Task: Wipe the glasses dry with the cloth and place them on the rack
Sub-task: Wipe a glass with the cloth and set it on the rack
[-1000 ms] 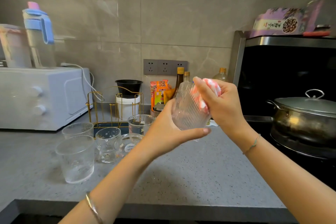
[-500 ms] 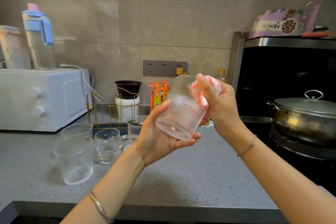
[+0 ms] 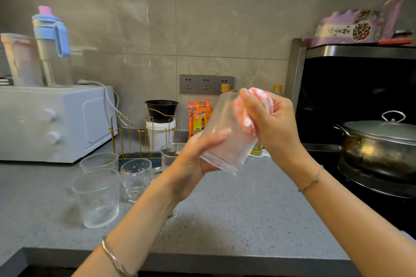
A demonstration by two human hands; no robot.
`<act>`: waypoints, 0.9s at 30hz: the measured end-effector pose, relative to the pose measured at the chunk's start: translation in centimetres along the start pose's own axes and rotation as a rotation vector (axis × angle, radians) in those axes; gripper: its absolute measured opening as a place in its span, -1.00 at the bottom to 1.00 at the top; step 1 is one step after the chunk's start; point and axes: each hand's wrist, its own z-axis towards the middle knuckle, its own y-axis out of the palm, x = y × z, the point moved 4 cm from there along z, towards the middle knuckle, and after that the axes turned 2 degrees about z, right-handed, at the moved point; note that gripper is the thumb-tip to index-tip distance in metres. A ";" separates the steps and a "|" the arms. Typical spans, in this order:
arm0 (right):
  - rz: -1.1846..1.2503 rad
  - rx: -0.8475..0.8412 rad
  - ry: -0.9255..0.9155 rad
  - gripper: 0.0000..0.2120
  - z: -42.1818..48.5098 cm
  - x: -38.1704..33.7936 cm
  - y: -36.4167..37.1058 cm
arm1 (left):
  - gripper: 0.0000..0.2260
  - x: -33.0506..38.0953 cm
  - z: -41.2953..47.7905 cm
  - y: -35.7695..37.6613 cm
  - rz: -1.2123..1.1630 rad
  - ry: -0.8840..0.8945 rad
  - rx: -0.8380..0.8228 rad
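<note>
One clear glass [image 3: 225,119] — tilted, blurred, cloth [image 3: 263,99] touching

We log one view: head-worn, wide-angle, facing forward and down over the grey counter [image 3: 247,220] to the tiled wall [image 3: 225,18] at 12 o'clock; close in, left hand [image 3: 193,164] and right hand [image 3: 276,128] mid-frame.

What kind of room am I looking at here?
Most likely a home kitchen: a lidded pot sits at the right, a white microwave stands on the grey countertop, and drinking glasses wait beside a gold rack.
</note>
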 end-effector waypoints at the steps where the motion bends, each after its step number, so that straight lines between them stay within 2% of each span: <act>1: 0.040 -0.003 0.007 -0.56 0.0 -0.2 0.1 | -0.37 -0.5 -0.1 0.5 -0.239 -0.061 -0.088; 3: 0.099 -0.005 0.000 -0.61 -0.1 -0.6 0.4 | -0.37 -0.9 -0.6 1.7 -0.604 -0.150 -0.272; 4: 0.107 -0.006 -0.009 -0.64 -0.2 -0.8 0.6 | -0.38 -1.0 -0.7 2.0 -0.682 -0.174 -0.327; 6: 0.099 0.014 0.001 -0.68 -0.3 -0.7 0.5 | -0.36 -0.9 -0.5 1.7 -0.652 -0.176 -0.352; 8: 0.103 0.077 0.049 -0.66 -0.3 -0.3 0.1 | -0.30 -0.6 -0.1 1.0 -0.445 -0.163 -0.272; 11: 0.052 0.100 0.004 -0.63 0.1 -0.4 -0.7 | -0.19 0.5 0.3 0.1 0.056 -0.098 -0.100; 12: 0.001 0.071 -0.039 -0.61 0.2 -0.6 -0.6 | -0.20 1.0 0.3 0.2 0.252 -0.046 -0.047; 14: -0.086 0.027 -0.092 -0.58 0.1 -0.6 -0.3 | -0.33 1.5 0.3 0.3 0.572 0.094 0.072; 15: -0.119 0.019 -0.104 -0.58 0.0 -0.5 -0.2 | -0.39 1.6 0.2 0.4 0.682 0.158 0.130; 17: -0.165 0.032 -0.097 -0.60 -0.2 -0.1 -0.2 | -0.42 1.4 0.2 0.5 0.745 0.246 0.184; 19: -0.170 0.042 -0.088 -0.60 -0.3 0.1 -0.2 | -0.43 1.2 0.1 0.3 0.676 0.247 0.185; 22: -0.147 0.051 -0.089 -0.55 -0.6 0.0 -0.1 | -0.41 1.0 -0.1 0.0 0.465 0.142 0.127; 25: 0.023 0.089 -0.032 -0.51 -0.6 -0.1 -0.1 | -0.32 -0.1 -0.3 0.4 -0.051 -0.054 -0.027; 27: 0.056 0.086 -0.014 -0.53 -0.4 -0.1 -0.1 | -0.34 -0.7 -0.4 1.0 -0.338 -0.140 -0.161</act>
